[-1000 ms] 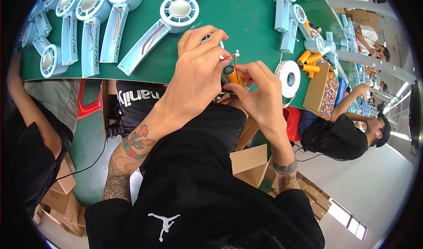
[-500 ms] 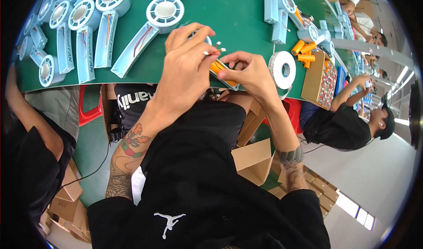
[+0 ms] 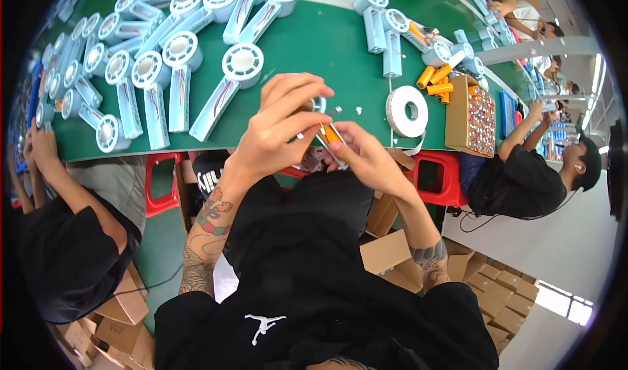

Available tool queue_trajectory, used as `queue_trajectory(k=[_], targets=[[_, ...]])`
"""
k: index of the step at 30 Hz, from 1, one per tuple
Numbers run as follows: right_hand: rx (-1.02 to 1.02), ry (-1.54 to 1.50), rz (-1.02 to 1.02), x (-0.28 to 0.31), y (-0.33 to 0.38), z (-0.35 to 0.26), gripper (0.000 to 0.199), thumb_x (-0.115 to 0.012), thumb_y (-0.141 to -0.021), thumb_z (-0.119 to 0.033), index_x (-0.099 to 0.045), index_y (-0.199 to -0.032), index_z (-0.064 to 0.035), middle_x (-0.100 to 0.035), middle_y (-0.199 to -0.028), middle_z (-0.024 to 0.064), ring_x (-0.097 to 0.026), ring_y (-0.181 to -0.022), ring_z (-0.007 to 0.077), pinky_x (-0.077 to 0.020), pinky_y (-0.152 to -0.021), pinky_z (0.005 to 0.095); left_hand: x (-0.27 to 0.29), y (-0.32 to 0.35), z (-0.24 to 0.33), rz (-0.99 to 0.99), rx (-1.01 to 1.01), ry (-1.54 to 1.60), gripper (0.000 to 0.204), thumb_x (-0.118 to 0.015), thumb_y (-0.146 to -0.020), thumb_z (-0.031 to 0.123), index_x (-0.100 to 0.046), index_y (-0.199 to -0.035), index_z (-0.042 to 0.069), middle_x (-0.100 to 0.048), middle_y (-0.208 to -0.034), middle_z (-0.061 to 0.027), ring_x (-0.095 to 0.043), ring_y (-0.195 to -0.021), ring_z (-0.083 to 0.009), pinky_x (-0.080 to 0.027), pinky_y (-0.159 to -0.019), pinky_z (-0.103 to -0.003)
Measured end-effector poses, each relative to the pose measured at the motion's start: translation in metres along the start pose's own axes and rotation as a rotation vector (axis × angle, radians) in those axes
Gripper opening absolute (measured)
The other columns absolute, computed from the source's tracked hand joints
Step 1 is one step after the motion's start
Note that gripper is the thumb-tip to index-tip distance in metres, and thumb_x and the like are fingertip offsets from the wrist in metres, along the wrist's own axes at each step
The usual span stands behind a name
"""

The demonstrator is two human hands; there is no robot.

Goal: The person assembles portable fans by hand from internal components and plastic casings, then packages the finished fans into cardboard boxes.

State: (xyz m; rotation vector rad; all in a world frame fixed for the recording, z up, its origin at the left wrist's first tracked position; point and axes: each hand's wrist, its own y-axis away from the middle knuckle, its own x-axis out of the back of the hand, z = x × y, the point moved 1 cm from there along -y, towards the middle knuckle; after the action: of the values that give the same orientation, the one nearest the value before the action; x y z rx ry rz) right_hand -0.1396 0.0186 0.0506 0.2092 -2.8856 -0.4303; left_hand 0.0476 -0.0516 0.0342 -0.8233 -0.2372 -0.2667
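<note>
Head view: both hands meet just over the near edge of the green surface (image 3: 314,49). The left hand (image 3: 278,131) arches over from above, its fingertips pinched together on a small pale part at the tip of the work. The right hand (image 3: 366,157) comes up from below, its grip closed around an orange cylindrical cell (image 3: 331,136) (it looks like the same kind as the loose orange cells (image 3: 437,79) lying by the patterned cardboard box (image 3: 472,115)). Thin wires seem to run off the cell, though they are too small to tell for sure.

The step in hand looks like fitting or taping a lead onto the cell, held in mid-air rather than resting on the surface. The next move likely calls for steady fingertip pressure while the right hand keeps the cell from turning. A roll of white tape (image 3: 407,111) lies just beside the hands, and rows of pale blue fan housings (image 3: 229,82) fill the surface beyond.
</note>
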Motion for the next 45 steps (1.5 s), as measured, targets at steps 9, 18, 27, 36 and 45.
queue_trajectory(k=[9,18,27,36,45], targets=[[0.338,-0.254,0.359,0.004,0.001,-0.009,0.033,-0.056,-0.094,-0.003,-0.059,-0.126,0.0029,-0.066,-0.098,0.0089,-0.056,-0.078,0.0117,-0.0459,-0.066,0.0233,-0.073,-0.008,0.039,0.225,0.559,0.476,0.049,-0.059,-0.093,0.011,-0.043,-0.138,-0.002,-0.055,-0.130,-0.0197,-0.049,-0.124,-0.0280,-0.039,-0.105,-0.039],[0.456,-0.064,0.494,-0.004,-0.018,-0.040,0.034,-0.059,-0.091,-0.001,-0.059,-0.125,0.0055,-0.067,-0.097,0.0102,-0.057,-0.080,0.0113,-0.0483,-0.069,0.0222,-0.067,-0.059,0.033,0.210,0.710,1.005,0.028,-0.054,-0.096,0.011,-0.054,-0.119,-0.005,-0.066,-0.108,-0.0192,-0.064,-0.099,-0.0254,-0.053,-0.085,-0.033],[0.435,-0.091,0.482,0.022,-0.109,-0.089,0.026,-0.056,-0.096,-0.012,-0.063,-0.115,0.0040,-0.067,-0.091,0.0088,-0.054,-0.071,0.0116,-0.0451,-0.061,0.0240,-0.040,-0.165,-0.017,0.189,0.806,0.819,0.022,-0.061,-0.091,0.014,-0.064,-0.098,-0.006,-0.069,-0.093,-0.0172,-0.062,-0.074,-0.0196,-0.053,-0.062,-0.029],[0.467,-0.081,0.473,0.028,-0.176,-0.112,0.026,-0.055,-0.093,-0.011,-0.063,-0.114,0.0020,-0.066,-0.081,0.0097,-0.051,-0.062,0.0145,-0.0416,-0.055,0.0281,-0.026,-0.215,-0.091,0.124,0.808,0.719,0.020,-0.048,-0.090,0.003,-0.060,-0.102,-0.008,-0.069,-0.093,-0.0204,-0.063,-0.074,-0.0217,-0.053,-0.067,-0.029],[0.490,-0.052,0.322,-0.018,-0.278,-0.139,0.027,-0.057,-0.092,-0.018,-0.061,-0.106,0.0043,-0.065,-0.082,0.0187,-0.058,-0.069,0.0314,-0.0469,-0.063,0.0425,0.065,-0.259,-0.167,0.088,0.849,0.285,0.020,-0.052,-0.084,0.008,-0.064,-0.097,-0.002,-0.070,-0.091,-0.0180,-0.064,-0.075,-0.0242,-0.053,-0.070,-0.034]])
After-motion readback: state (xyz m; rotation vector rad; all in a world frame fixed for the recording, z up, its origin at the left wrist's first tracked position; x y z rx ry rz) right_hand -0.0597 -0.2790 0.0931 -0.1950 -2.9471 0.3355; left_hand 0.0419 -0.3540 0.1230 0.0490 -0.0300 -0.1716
